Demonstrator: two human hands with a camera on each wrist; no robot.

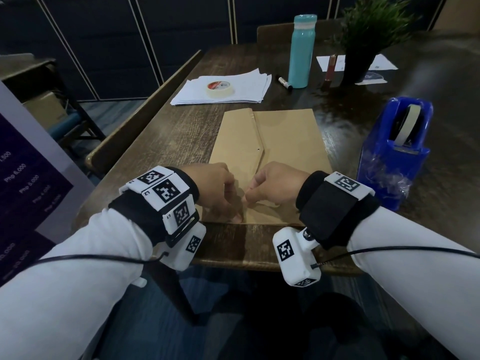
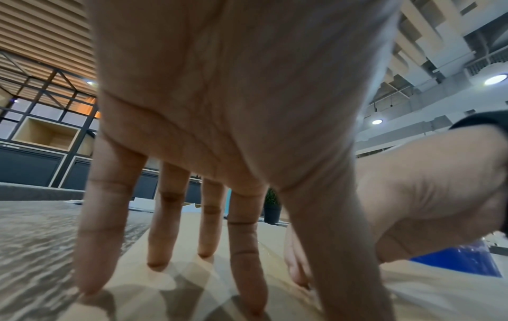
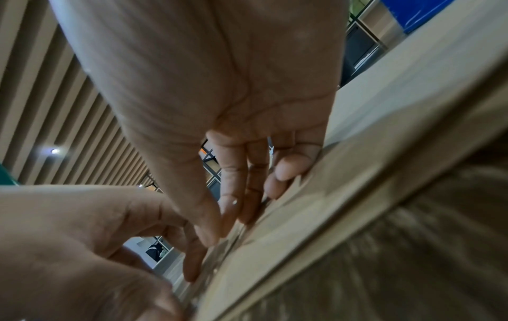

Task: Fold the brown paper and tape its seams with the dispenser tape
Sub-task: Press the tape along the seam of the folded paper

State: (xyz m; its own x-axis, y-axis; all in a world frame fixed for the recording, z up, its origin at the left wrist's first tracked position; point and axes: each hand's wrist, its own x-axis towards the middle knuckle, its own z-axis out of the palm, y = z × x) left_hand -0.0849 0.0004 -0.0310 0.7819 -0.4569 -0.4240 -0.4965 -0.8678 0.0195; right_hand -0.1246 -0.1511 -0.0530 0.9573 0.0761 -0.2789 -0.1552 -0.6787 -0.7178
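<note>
The folded brown paper (image 1: pixel 285 141) lies flat on the dark wooden table (image 1: pixel 168 141), its overlapping seam (image 1: pixel 259 152) running from far to near. Both hands work at its near end. My left hand (image 1: pixel 220 188) stands on straight spread fingers (image 2: pixel 241 239), tips pressed on the paper (image 2: pixel 178 282) and the table. My right hand (image 1: pixel 272 185) touches the seam with its fingertips (image 3: pixel 233 195), where a glossy strip of clear tape seems to lie on the paper (image 3: pixel 329 217). The blue tape dispenser (image 1: pixel 397 152) stands to the right of the paper.
At the back lie a stack of white sheets (image 1: pixel 249 87) with a masking tape roll (image 1: pixel 220 89) on it, a black marker (image 1: pixel 285 83), a teal bottle (image 1: pixel 301 50) and a potted plant (image 1: pixel 363 40). A wooden bench back (image 1: pixel 145 113) runs along the left. The table's front edge (image 1: pixel 259 255) is under my wrists.
</note>
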